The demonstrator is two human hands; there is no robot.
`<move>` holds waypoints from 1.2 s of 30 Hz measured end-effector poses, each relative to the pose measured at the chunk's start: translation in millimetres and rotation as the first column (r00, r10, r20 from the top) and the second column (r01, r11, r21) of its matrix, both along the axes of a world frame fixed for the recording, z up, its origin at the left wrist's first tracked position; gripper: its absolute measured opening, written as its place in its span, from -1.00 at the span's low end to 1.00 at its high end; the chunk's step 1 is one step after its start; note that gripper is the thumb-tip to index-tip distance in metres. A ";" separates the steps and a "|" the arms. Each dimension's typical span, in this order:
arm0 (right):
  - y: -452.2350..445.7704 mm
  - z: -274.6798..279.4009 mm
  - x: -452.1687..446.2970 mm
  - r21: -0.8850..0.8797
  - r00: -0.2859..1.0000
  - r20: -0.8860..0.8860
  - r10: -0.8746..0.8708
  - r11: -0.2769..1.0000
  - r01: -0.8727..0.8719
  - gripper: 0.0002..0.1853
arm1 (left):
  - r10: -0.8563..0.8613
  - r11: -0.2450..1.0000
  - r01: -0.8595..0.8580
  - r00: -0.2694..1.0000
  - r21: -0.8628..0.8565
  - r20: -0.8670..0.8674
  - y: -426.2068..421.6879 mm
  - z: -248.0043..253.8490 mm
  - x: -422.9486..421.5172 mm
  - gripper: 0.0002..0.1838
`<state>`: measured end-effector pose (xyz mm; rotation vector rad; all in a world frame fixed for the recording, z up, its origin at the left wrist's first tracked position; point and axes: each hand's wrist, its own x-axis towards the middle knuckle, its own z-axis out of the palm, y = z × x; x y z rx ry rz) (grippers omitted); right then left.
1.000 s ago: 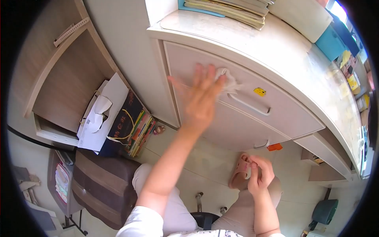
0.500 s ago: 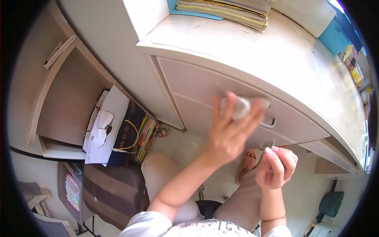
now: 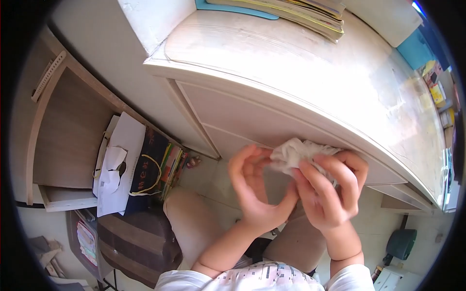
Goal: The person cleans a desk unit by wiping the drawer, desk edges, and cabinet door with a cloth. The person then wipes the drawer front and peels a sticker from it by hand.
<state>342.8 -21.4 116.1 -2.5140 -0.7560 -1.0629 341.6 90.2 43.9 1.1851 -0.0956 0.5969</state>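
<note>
While right hand grips white cloth in bent fingers before bench front, left hand curves wide open, tips beside cloth, contact unclear; dark bag left of bench, orange characters unreadable.

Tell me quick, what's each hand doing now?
Left hand: open, curved, fingertips beside the crumpled white cloth; touching unclear.
Right hand: closed, holding that cloth.

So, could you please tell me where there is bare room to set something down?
The desk looks bare between the books and its front edge. Its right end is crowded with small items; below the front edge, left hand, right hand and cloth fill the room.
</note>
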 end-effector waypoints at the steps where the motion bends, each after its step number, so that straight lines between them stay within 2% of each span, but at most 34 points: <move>1: -11.7 -5.6 1.7 0.033 0.997 0.060 0.057 0.998 -0.059 -0.61 | -0.248 0.937 0.246 0.968 -0.249 0.025 5.0 -2.7 -4.4 -0.45; 2: -17.6 -0.5 -3.1 0.019 0.997 0.072 0.010 1.000 -0.012 -0.65 | -0.251 0.935 0.249 0.968 -0.251 0.023 7.6 -6.2 -4.7 -0.45; 3: -28.0 -0.3 -9.8 0.006 0.992 0.122 -0.037 0.999 0.037 -0.67 | -0.476 0.833 0.458 0.879 -0.312 0.019 8.9 -10.3 -5.6 -0.49; 4: -39.4 -0.1 -17.2 -0.007 0.982 0.172 -0.083 0.996 0.085 -0.69 | -0.673 0.678 0.633 0.739 -0.373 0.031 9.8 -7.0 -5.5 -0.53; 5: -49.6 -0.5 -23.2 0.003 0.970 0.217 -0.108 0.994 0.110 -0.70 | -0.718 0.621 0.673 0.694 -0.402 0.051 4.6 1.8 -2.0 -0.65; 8: -68.2 8.1 -39.6 -0.031 0.953 0.281 -0.110 0.992 0.124 -0.75 | -0.729 0.583 0.654 0.684 -0.482 0.045 -12.6 -10.2 -2.6 -0.68; 9: -72.3 11.7 -40.4 -0.161 0.951 0.292 -0.104 0.975 0.156 -0.76 | -0.719 0.623 0.635 0.695 -0.457 -0.017 -13.5 -13.8 -3.1 -0.74; 10: -73.2 14.7 -41.2 -0.283 0.948 0.302 -0.098 0.940 0.188 -0.77 | -0.715 0.619 0.628 0.700 -0.471 -0.005 -16.5 -16.9 -3.2 -0.74; 11: -70.7 17.8 -41.0 -0.322 0.969 0.220 -0.112 0.929 0.181 -0.78 | -0.698 0.614 0.640 0.713 -0.461 0.061 -18.9 -19.5 -3.6 -0.75; 12: -67.1 16.3 -34.0 -0.315 0.970 0.239 -0.051 0.940 0.128 -0.73 | -0.679 0.612 0.651 0.724 -0.449 0.125 -18.6 -20.3 -6.3 -0.75; 15: -53.3 24.4 -23.3 -0.360 0.962 0.259 0.083 0.933 0.017 -0.72 | -0.736 0.584 0.699 0.670 -0.413 0.093 -3.6 -20.2 -17.0 -0.68; 17: -27.0 33.4 -17.4 -0.383 0.969 0.175 0.177 0.918 -0.099 -0.73 | -0.683 0.606 0.652 0.720 -0.456 0.120 -4.9 -16.8 -24.2 -0.68; 18: -8.1 42.6 -15.9 -0.395 0.979 0.110 0.171 0.911 -0.114 -0.76 | -0.641 0.618 0.613 0.756 -0.492 0.137 -6.2 -15.1 -29.3 -0.68; 19: 9.8 46.0 -7.7 -0.383 0.976 0.110 0.187 0.914 -0.132 -0.77 | -0.642 0.614 0.614 0.754 -0.496 0.138 -6.3 -13.7 -31.1 -0.68; 21: 18.9 49.7 -6.3 -0.390 0.973 0.108 0.202 0.909 -0.145 -0.77 | -0.466 0.804 0.481 0.875 -0.350 0.132 -9.9 -10.4 -29.0 -0.62; 22: 17.2 51.1 -9.0 -0.373 0.980 0.084 0.182 0.918 -0.139 -0.75 | -0.467 0.795 0.485 0.873 -0.365 0.141 -12.5 -12.9 -29.2 -0.62; 23: 15.3 51.8 -10.5 -0.355 0.985 0.058 0.165 0.925 -0.134 -0.74 | -0.520 0.717 0.546 0.833 -0.433 0.188 -14.4 -18.6 -28.4 -0.61; 24: 2.6 47.2 -17.6 -0.324 0.985 0.104 0.134 0.941 -0.094 -0.73 | -0.567 0.629 0.602 0.788 -0.492 0.240 -15.4 -23.0 -27.7 -0.60; 25: -14.7 42.4 -24.5 -0.295 0.985 0.122 0.121 0.952 -0.080 -0.73 | -0.568 0.619 0.606 0.785 -0.500 0.247 -15.3 -25.1 -27.1 -0.60; 27: -26.2 40.0 -29.1 -0.283 0.984 0.149 0.096 0.958 -0.050 -0.76 | -0.608 0.659 0.658 0.751 -0.363 0.258 -15.1 -28.6 -27.0 -0.56; 28: -20.2 39.8 -25.3 -0.287 0.986 0.141 0.090 0.957 -0.046 -0.76 | -0.611 0.654 0.660 0.749 -0.371 0.256 -15.3 -28.5 -28.4 -0.56; 30: 8.9 38.7 -6.1 -0.287 0.959 0.201 0.201 0.948 -0.139 -0.75 | -0.566 0.676 0.604 0.793 -0.422 0.227 -13.3 -25.1 -32.3 -0.56; 31: 28.4 39.4 0.9 -0.268 0.961 0.167 0.219 0.948 -0.170 -0.76 | -0.566 0.677 0.602 0.794 -0.423 0.223 -8.1 -22.2 -35.3 -0.56; 33: 43.3 39.5 5.3 -0.252 0.963 0.138 0.230 0.949 -0.191 -0.76 | -0.622 0.722 0.603 0.780 -0.341 0.062 2.0 -16.1 -38.4 -0.56; 34: 40.0 40.7 0.5 -0.253 0.963 0.136 0.234 0.948 -0.195 -0.76 | -0.619 0.723 0.599 0.783 -0.343 0.063 0.1 -15.7 -37.5 -0.56; 36: 21.0 46.2 -20.1 -0.214 0.995 0.059 0.087 0.974 -0.072 -0.79 | -0.577 0.681 0.601 0.792 -0.418 0.199 -5.8 -15.7 -33.1 -0.57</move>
